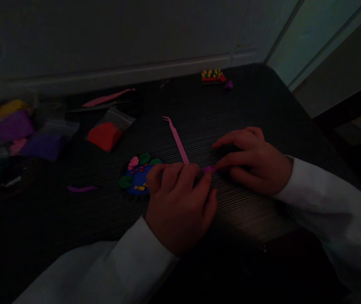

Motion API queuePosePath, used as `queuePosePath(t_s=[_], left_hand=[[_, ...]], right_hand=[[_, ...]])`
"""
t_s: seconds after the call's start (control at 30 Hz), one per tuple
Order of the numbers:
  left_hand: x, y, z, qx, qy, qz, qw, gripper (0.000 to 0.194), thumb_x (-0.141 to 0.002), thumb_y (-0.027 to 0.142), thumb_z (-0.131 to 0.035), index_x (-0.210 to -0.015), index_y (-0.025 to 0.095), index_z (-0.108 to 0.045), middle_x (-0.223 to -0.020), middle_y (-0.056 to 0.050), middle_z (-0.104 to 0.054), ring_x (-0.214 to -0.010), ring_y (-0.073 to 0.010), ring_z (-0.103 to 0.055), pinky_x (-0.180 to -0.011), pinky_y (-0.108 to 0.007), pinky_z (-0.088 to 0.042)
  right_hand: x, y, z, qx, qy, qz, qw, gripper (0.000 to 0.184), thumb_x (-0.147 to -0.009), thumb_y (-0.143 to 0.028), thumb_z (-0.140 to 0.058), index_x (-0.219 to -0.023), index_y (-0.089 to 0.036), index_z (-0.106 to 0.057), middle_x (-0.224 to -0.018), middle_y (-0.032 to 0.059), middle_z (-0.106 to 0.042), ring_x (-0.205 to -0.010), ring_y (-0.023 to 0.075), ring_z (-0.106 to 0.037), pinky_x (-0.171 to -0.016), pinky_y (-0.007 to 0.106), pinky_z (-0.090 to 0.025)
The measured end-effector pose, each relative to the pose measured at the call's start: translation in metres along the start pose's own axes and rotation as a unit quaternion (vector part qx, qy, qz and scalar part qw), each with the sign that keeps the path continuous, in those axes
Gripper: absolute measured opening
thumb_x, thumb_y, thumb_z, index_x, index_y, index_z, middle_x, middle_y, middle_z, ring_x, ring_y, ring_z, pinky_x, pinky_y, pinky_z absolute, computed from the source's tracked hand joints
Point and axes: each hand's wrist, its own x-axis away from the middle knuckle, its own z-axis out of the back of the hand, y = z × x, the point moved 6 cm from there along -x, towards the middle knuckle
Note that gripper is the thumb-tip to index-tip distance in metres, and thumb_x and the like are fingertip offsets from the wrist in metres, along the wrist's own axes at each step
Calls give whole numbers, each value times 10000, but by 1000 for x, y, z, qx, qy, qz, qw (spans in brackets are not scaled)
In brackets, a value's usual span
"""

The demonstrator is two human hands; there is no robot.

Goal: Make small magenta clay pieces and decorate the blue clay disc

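A small purple strip of modelling clay (pixel 208 169) lies on the dark table between my two hands. My left hand (pixel 180 204) has its fingers curled, and a fingertip presses the clay's near edge; the thumb side is partly hidden. From the right, my right hand (pixel 253 160) touches the clay's other end with one fingertip, its other fingers spread apart. Pink bent-tip tweezers (pixel 177 139) lie just beyond my left hand, which hides their near end. Left of that hand is a blue clay pond (pixel 141 175) with green pads and a pink flower, partly covered by my fingers.
A curved purple clay strip (pixel 82 188) lies at left. A bag of red clay (pixel 106 135) and several other bags of coloured clay (pixel 46 141) are farther left. Another pink tool (pixel 104 98) lies behind. Near the wall sit a little flower-bed model (pixel 212 77) and a purple lump (pixel 229 85).
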Motion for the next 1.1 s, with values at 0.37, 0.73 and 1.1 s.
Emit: queuePosePath(t_s=[0.37,0.73,1.1], left_hand=[[-2,0,1,11,0,2,1000,286,-654,268,-460,-925,224,-539,-834,-62,-503,-840,-243,-403,-735,-444,-243],[1,2,-4,14,-23,2,1000,325,-663,282,-454,-977,222,-505,-864,-66,-490,-860,-240,-390,-750,-440,-234],[1,2,-3,16,-17,0,1000,303,-664,287,-446,-947,207,-520,-856,-70,-486,-846,-236,-393,-745,-435,-240]], right_hand=[[1,-6,2,7,-14,5,1000,199,-646,-208,-446,-774,-257,-590,-1026,8,-448,-925,213,-376,-747,398,-176],[2,16,6,-23,-15,-32,999,186,-638,-286,-498,-799,-222,-566,-982,31,-491,-886,191,-442,-726,354,-297],[-1,15,0,-27,-21,-47,998,214,-606,-343,-539,-771,-208,-558,-951,44,-498,-860,198,-441,-714,353,-290]])
